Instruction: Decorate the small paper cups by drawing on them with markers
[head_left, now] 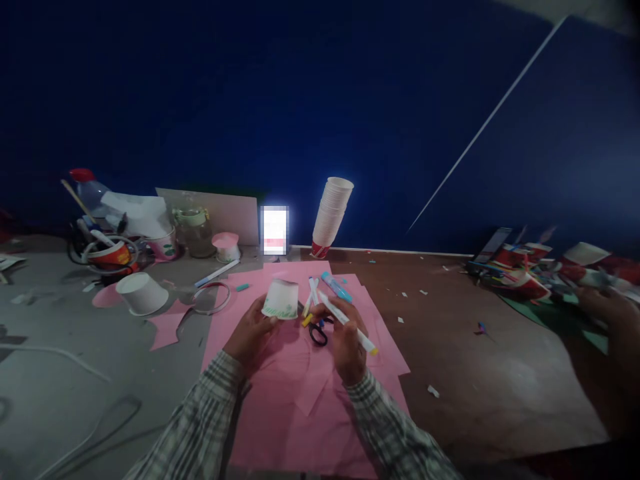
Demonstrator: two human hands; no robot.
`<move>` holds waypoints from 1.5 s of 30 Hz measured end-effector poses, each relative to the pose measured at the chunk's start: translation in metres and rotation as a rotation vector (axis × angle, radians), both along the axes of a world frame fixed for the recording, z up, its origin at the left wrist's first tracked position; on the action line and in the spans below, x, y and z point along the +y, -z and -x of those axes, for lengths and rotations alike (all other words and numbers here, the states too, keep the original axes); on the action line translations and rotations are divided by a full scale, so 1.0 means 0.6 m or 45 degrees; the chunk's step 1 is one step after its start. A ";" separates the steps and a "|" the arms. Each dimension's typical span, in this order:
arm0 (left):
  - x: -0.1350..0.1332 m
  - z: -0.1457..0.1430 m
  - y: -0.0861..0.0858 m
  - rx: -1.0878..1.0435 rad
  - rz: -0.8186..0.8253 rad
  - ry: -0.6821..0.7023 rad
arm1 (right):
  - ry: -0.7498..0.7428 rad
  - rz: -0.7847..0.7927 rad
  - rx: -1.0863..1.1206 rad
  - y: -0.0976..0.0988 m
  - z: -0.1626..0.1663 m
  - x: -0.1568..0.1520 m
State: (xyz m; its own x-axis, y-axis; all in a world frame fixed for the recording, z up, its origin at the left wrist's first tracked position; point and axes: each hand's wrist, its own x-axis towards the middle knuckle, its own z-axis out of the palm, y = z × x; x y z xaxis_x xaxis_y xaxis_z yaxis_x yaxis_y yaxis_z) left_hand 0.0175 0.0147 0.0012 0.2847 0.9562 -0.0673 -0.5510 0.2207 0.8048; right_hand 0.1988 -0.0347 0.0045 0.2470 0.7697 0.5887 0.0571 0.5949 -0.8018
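Head view: gripping upturned cup (281, 299) with left hand (250, 337), fingers closed on its side, over pink paper (300, 420). Pinching marker (345, 320) in right hand (349, 350), just right of cup, above scissors (317, 333).

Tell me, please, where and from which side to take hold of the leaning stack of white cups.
Probably around the lower half of the stack of cups, fingers on both sides, coming from the front: the blue wall stands close behind, and the stack leans right at the top, so a high grip might tip it.
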 end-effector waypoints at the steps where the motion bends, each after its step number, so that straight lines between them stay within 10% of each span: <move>1: 0.001 -0.001 0.001 0.000 0.002 -0.018 | -0.015 0.013 0.008 -0.002 0.001 -0.002; 11: 0.007 0.008 0.016 0.092 -0.029 0.017 | -0.214 0.221 0.076 -0.007 0.023 -0.011; 45: 0.013 0.011 0.020 0.069 -0.038 -0.096 | -0.039 0.228 -0.075 -0.004 0.028 -0.008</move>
State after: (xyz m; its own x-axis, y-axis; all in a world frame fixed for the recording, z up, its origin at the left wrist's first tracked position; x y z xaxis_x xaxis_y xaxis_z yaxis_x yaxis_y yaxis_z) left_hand 0.0111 0.0223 -0.0111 0.2087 0.9766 -0.0518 -0.5208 0.1558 0.8394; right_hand 0.1821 -0.0395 0.0066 0.1910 0.8702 0.4542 0.0911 0.4450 -0.8909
